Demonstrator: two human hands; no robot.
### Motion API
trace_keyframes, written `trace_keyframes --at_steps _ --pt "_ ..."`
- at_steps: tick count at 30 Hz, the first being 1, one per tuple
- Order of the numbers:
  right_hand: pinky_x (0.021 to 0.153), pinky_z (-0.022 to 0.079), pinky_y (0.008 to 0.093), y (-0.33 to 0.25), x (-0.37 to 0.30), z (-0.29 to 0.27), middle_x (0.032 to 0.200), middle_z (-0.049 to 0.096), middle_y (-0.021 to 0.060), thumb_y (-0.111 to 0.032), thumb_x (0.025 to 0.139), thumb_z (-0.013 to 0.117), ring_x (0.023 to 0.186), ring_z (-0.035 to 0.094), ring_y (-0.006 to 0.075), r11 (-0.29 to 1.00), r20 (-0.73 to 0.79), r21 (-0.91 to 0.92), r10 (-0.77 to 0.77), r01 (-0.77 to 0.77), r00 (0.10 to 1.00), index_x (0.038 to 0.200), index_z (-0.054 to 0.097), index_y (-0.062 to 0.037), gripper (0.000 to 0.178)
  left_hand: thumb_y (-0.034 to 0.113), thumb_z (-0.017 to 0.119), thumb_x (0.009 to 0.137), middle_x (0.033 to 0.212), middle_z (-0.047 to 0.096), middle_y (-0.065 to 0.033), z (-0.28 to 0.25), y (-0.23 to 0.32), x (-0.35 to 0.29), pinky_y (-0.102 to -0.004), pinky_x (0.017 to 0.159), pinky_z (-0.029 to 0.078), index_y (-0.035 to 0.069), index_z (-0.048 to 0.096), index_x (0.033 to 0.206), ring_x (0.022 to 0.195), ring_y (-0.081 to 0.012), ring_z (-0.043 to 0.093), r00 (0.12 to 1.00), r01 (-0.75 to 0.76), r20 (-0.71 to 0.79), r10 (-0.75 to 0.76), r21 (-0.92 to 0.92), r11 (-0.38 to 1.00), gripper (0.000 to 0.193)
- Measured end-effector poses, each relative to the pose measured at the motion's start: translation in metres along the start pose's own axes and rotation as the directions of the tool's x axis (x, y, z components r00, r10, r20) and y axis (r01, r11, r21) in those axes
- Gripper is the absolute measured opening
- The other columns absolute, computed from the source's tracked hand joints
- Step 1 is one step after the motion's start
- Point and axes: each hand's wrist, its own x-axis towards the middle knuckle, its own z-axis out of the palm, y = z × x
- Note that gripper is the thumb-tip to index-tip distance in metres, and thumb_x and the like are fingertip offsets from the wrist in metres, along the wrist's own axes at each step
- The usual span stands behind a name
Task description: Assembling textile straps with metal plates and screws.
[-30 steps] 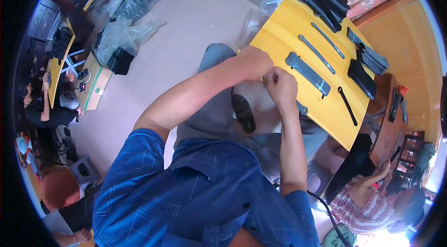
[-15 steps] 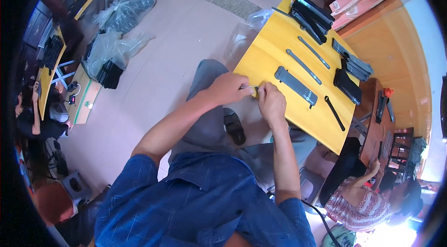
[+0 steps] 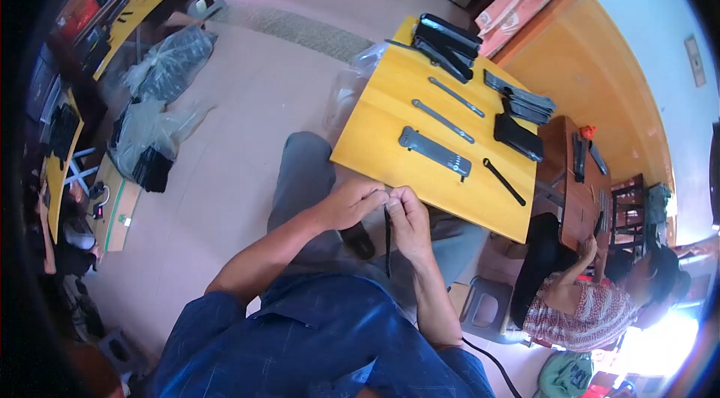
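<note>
Over my lap, just off the near edge of the yellow table (image 3: 360, 144), my left hand (image 3: 351, 203) and my right hand (image 3: 409, 224) meet in a pinch. A narrow black strap (image 3: 388, 245) hangs down from their fingertips; its upper end is hidden by the fingers. Closest on the tabletop lies a flat grey panel (image 3: 435, 152) with a rounded tab at one end. Two thin grey strips (image 3: 444, 122) lie beyond it. A black strap with a looped end (image 3: 504, 182) rests to its right.
Black pouches (image 3: 448, 42) are heaped at the table's far end. Stacked grey pieces (image 3: 525, 102) and a black pouch (image 3: 517, 137) line its right side. A person (image 3: 577, 315) sits at a brown table on the right. Plastic-wrapped bundles (image 3: 161, 132) lie on the left.
My view has turned, with the table now further left and lower. Both hands have drawn closer to my body and together, and the black strap now hangs visibly below them.
</note>
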Motion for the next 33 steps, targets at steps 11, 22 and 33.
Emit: trace_keyframes --at_steps 11,22,33 --pt "0.057 0.039 0.0273 -0.02 -0.019 -0.01 0.072 0.049 -0.001 -0.021 0.106 0.059 0.062 0.046 0.008 0.987 0.05 0.084 -0.139 0.135 0.989 0.097 0.054 -0.0056 0.018 0.022 0.056 0.104 0.065 0.05 0.0038 0.011 0.028 -0.013 -0.0284 0.057 0.039 0.005 0.055 0.072 0.063 -0.0048 0.045 1.0 -0.021 -0.008 0.02 -0.152 0.988 0.036" --pt "0.06 0.042 0.0235 -0.016 -0.009 -0.028 0.068 0.051 -0.0046 -0.026 0.108 0.058 0.064 0.05 0.0069 0.93 0.029 0.326 -0.189 0.17 0.981 0.086 0.059 -0.0075 0.029 0.025 0.054 0.107 0.063 0.047 0.0051 0.047 0.039 -0.007 -0.0215 0.049 0.032 0.01 0.054 0.076 0.055 -0.0029 0.04 0.99 0.041 -0.102 -0.102 -0.479 0.877 0.035" --pt "0.053 0.039 0.0233 0.043 -0.031 -0.201 0.071 0.045 -0.0053 -0.03 0.105 0.057 0.059 0.045 0.0067 0.683 -0.907 0.42 0.298 0.597 0.297 0.087 0.051 -0.0163 0.023 0.022 0.056 0.1 0.06 0.041 0.0041 -0.085 0.015 -0.007 -0.0232 0.041 0.031 0.016 0.047 0.074 0.045 -0.0066 0.036 0.68 -0.453 -0.679 -0.277 -0.686 0.57 0.028"
